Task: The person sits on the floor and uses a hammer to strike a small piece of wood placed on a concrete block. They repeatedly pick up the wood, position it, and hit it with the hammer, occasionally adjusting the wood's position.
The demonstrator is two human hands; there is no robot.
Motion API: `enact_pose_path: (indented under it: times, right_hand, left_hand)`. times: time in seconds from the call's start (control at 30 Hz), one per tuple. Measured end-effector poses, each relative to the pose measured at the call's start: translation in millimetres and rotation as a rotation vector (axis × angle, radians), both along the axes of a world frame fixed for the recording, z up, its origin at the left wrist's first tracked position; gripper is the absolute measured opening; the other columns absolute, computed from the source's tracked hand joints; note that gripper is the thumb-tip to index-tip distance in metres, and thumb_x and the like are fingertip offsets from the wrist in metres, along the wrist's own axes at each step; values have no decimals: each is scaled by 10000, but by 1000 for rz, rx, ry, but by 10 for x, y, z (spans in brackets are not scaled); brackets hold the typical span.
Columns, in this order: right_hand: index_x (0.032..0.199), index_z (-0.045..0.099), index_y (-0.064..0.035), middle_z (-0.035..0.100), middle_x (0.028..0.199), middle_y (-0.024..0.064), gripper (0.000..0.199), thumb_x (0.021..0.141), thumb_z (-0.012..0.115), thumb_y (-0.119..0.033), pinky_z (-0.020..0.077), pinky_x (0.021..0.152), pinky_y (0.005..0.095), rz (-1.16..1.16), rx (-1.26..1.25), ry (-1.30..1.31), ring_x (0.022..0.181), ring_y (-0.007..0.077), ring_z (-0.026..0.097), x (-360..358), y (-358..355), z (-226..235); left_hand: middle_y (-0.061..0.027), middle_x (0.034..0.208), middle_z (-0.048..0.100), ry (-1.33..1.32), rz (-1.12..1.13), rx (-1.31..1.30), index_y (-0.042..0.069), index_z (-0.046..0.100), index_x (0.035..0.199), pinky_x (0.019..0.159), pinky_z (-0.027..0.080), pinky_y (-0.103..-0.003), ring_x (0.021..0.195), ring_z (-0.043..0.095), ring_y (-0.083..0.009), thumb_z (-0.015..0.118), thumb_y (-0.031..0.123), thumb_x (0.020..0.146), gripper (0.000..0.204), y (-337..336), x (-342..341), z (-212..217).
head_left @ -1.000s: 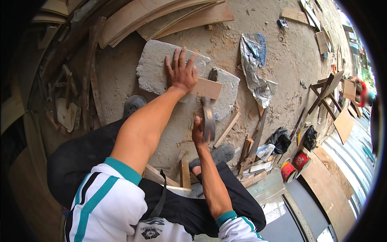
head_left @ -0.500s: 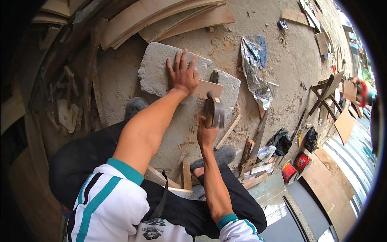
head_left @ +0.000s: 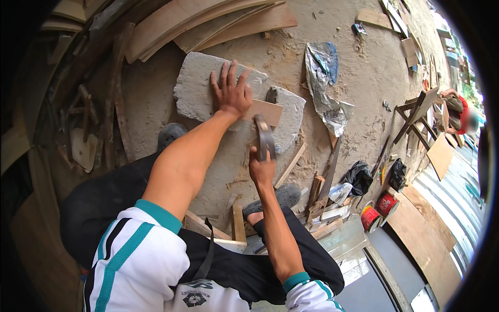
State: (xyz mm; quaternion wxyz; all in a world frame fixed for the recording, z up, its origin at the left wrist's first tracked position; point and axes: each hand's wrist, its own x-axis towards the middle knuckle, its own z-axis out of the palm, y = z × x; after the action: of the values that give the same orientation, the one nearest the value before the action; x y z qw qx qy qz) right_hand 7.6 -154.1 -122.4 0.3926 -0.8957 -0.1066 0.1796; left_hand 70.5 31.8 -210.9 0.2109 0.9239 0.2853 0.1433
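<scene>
My left hand [head_left: 232,93] lies with fingers spread across a rough grey concrete block [head_left: 195,86]. Its palm rests at the end of a thin flat piece of wood [head_left: 265,112], which sticks out to the right over the block; whatever part lies under the hand is hidden. My right hand [head_left: 262,169] is closed around the handle of a hammer [head_left: 265,138]. The hammer's head is close to the near edge of the wood piece; whether they touch I cannot tell. The block has a broken notch [head_left: 271,94] just beyond the wood.
Curved wooden boards [head_left: 182,23] lie at the far left. A crumpled silver-blue sheet [head_left: 325,86] is right of the block. Scrap wood [head_left: 332,210], black plastic bags [head_left: 358,179] and red cans [head_left: 370,218] sit nearer right. Another person [head_left: 460,112] bends beside a wooden stand [head_left: 420,114].
The hammer has shifted and turned slightly in my right hand's grip, while my left hand stays on the block. The view has moved a little. The other person shows more fully at the right.
</scene>
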Motion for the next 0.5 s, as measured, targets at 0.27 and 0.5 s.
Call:
enact_pose_path:
  times: [0.27,0.5]
  right_hand:
    - [821,609,7,595,665,208,321,838,688,-303,453,612,417,-81,-157,194,602,337,582,-215,-365,658]
    - [754,526,-34,486,557,5,284,888,688,-225,372,425,289,-370,-47,548,451,109,472,-930,-1298,1725]
  left_hand:
    - [-103,1592,218,93,-13,49,265,434,1439,1155,-12,-613,1486,118,-306,487,455,928,547,62,-4,-132]
    - [-127,1544,283,69,-629,64,211,443,1416,1164,102,-573,1457,202,-294,589,477,891,606,228,-312,400]
